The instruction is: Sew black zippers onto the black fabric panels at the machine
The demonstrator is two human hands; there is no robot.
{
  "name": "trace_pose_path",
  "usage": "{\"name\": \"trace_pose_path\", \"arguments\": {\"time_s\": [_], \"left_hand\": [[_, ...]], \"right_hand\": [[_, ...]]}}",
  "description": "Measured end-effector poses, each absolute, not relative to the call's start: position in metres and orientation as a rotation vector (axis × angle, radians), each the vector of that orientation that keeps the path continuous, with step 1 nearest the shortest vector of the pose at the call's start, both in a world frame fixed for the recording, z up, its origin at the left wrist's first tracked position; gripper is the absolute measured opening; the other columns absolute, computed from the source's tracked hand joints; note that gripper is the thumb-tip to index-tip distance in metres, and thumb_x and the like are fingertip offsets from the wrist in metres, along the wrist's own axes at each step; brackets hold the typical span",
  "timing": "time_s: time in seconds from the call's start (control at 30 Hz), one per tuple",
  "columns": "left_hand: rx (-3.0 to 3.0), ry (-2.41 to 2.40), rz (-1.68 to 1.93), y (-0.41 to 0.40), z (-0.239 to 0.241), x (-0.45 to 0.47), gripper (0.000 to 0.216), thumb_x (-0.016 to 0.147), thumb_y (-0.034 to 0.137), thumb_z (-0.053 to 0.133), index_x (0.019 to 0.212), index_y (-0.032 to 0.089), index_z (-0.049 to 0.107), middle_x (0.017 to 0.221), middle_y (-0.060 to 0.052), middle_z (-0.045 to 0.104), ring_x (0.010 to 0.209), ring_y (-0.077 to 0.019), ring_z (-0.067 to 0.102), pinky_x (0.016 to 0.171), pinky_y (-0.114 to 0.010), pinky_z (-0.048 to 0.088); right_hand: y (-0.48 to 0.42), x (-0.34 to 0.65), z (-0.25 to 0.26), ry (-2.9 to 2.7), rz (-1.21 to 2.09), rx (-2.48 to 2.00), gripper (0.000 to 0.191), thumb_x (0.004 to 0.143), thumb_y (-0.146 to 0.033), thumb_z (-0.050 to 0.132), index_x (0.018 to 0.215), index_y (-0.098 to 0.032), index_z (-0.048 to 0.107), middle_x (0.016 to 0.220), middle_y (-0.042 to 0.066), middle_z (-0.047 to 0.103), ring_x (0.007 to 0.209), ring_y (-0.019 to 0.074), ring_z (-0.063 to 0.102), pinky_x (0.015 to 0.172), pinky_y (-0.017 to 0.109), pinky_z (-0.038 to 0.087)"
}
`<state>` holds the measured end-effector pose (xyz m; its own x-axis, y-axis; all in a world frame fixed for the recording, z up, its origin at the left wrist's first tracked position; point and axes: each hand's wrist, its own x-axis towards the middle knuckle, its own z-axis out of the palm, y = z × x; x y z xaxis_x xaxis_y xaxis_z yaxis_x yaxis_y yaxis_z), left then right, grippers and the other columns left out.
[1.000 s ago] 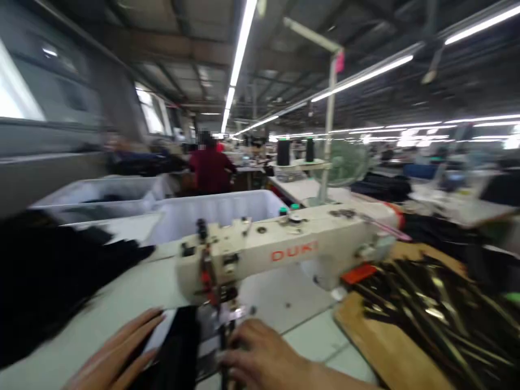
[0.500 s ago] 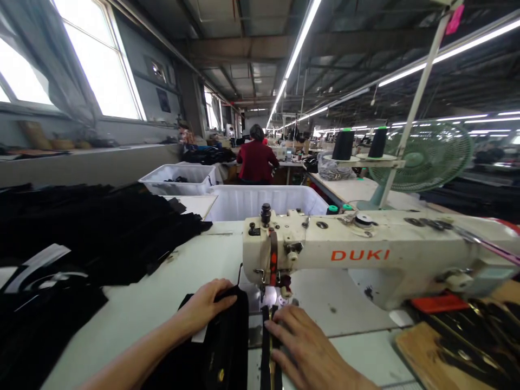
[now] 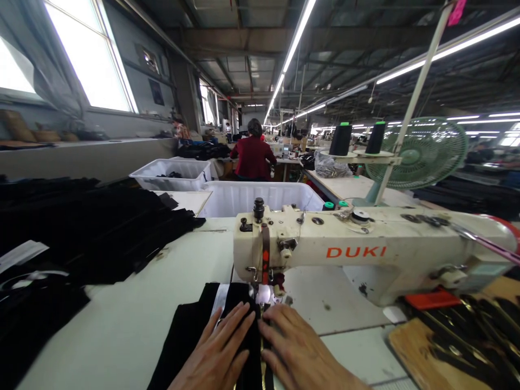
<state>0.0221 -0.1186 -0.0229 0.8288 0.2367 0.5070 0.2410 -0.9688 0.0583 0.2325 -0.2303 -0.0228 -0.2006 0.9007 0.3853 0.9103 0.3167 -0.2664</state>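
Right under the needle of the cream sewing machine (image 3: pixel 365 254) lies a piece of black fabric (image 3: pixel 190 330), spread flat on the pale table (image 3: pixel 122 319) at the near edge. A zipper strip (image 3: pixel 263 346) runs along its right side, between the two hands. The left hand (image 3: pixel 217 355) lies palm down on the fabric, fingers (image 3: pixel 235 319) stretched out and slightly spread. The right hand (image 3: pixel 303 352) presses flat just beside the zipper, fingers straight and close together. Neither hand grips anything. To the left sits a heap of black cloth (image 3: pixel 93 227); behind the machine stand white bins (image 3: pixel 260 197), thread cones (image 3: pixel 340 139) and a green fan (image 3: pixel 426 153). Farther off, a person in a red top (image 3: pixel 252 157) sits facing away.
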Motion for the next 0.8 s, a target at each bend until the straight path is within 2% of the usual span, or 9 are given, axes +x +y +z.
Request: {"name": "trace_pose_path", "arguments": {"time_s": [0.1,0.23,0.33,0.43,0.53,0.67,0.8], "left_hand": [[-2.956,-0.343,-0.812,-0.116,-0.021,0.027,0.055,0.104,0.024,0.037,0.157,0.027,0.019,0.148,-0.004,0.05,0.134,-0.02,0.048,0.114,-0.035,0.037],[-2.897,-0.303,-0.77,-0.113,-0.023,0.029,0.05,0.102,0.021,0.04,0.152,0.022,0.034,0.146,-0.004,0.052,0.136,-0.0197,0.046,0.113,-0.035,0.037],[-2.867,-0.268,-0.638,-0.112,-0.02,0.029,0.046,0.099,0.021,0.044,0.145,0.018,0.045,0.146,-0.006,0.052,0.134,-0.0216,0.049,0.109,-0.037,0.043],[-2.921,-0.271,-0.521,-0.112,-0.015,0.029,0.045,0.095,0.02,0.046,0.139,0.02,0.052,0.145,-0.007,0.053,0.13,-0.0246,0.053,0.103,-0.043,0.05],[-2.96,-0.341,-0.483,-0.113,-0.009,0.031,0.048,0.09,0.018,0.049,0.137,0.02,0.054,0.142,-0.007,0.056,0.127,-0.027,0.056,0.101,-0.048,0.051],[-2.943,-0.388,-0.489,-0.114,-0.007,0.032,0.052,0.086,0.018,0.053,0.138,0.017,0.054,0.139,-0.008,0.059,0.124,-0.0283,0.059,0.099,-0.051,0.052],[-2.905,-0.353,-0.493,-0.114,-0.007,0.031,0.053,0.084,0.019,0.057,0.137,0.019,0.055,0.137,-0.007,0.06,0.122,-0.0291,0.06,0.098,-0.05,0.053]], "right_hand": [[-0.23,0.232,-0.024,-2.119,-0.133,-1.563,0.032,0.097,-0.03,0.059,0.127,-0.016,0.058,0.127,0.011,0.061,0.118,0.0274,0.056,0.103,0.037,0.049],[-0.229,0.231,-0.024,-2.111,-0.199,-1.547,0.031,0.096,-0.029,0.06,0.124,-0.015,0.059,0.124,0.011,0.064,0.116,0.0285,0.058,0.101,0.039,0.051],[-0.229,0.231,-0.024,-2.119,-0.18,-1.556,0.032,0.096,-0.029,0.06,0.125,-0.016,0.06,0.124,0.01,0.064,0.116,0.0285,0.058,0.101,0.039,0.052],[-0.228,0.232,-0.024,-2.122,-0.153,-1.557,0.031,0.096,-0.028,0.06,0.124,-0.014,0.06,0.124,0.011,0.064,0.116,0.0285,0.058,0.102,0.039,0.051],[-0.227,0.234,-0.025,-2.108,-0.083,-1.527,0.032,0.097,-0.025,0.058,0.128,-0.015,0.059,0.127,0.01,0.063,0.12,0.0273,0.056,0.105,0.038,0.048],[-0.222,0.237,-0.027,-2.023,0.051,-1.563,0.04,0.093,-0.011,0.052,0.132,-0.017,0.056,0.125,0.009,0.062,0.117,0.0238,0.057,0.104,0.036,0.049],[-0.216,0.239,-0.03,-2.071,-0.008,-1.648,0.048,0.091,-0.013,0.059,0.138,-0.018,0.052,0.135,0.009,0.056,0.123,0.0274,0.051,0.106,0.041,0.047]]}}
